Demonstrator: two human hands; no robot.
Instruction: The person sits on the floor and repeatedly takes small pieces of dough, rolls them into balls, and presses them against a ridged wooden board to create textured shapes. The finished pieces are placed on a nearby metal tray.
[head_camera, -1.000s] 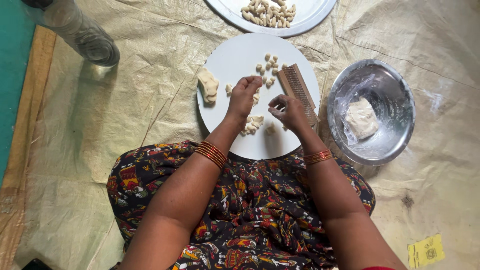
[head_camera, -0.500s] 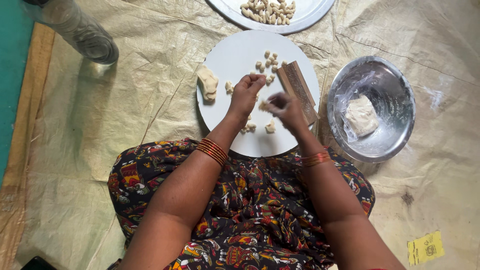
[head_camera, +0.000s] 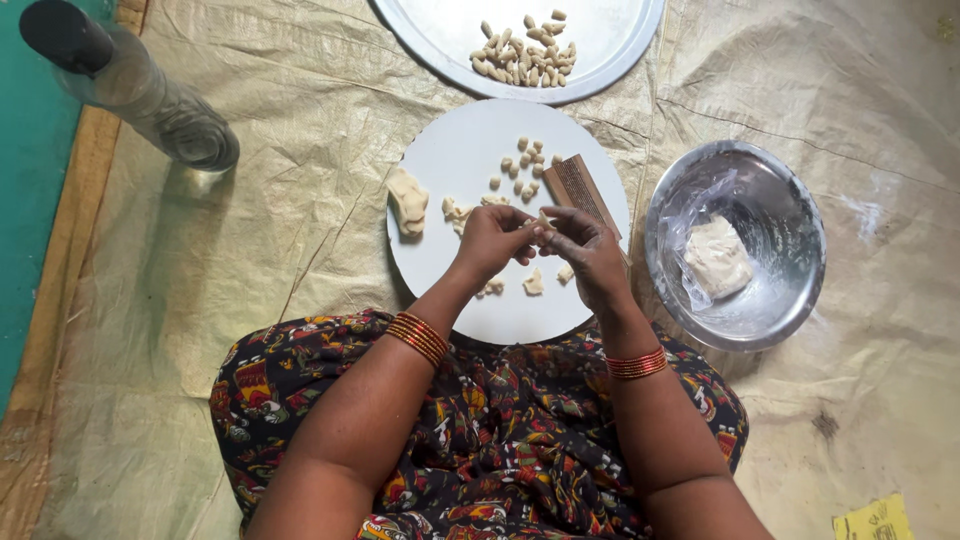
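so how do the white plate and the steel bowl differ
The white plate is flat and matte, with small dough pieces and a ridged wooden board on it; the steel bowl is deep and shiny, holding one dough lump in clear plastic. Both hands work above the plate, not the bowl. Both are round and rest on the sheet.

One head-worn camera looks straight down, fairly close, over the lap onto the white plate (head_camera: 450, 270).

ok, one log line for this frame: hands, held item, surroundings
left hand + right hand: pinching dough bit | over white plate | ridged wooden board behind | steel bowl right
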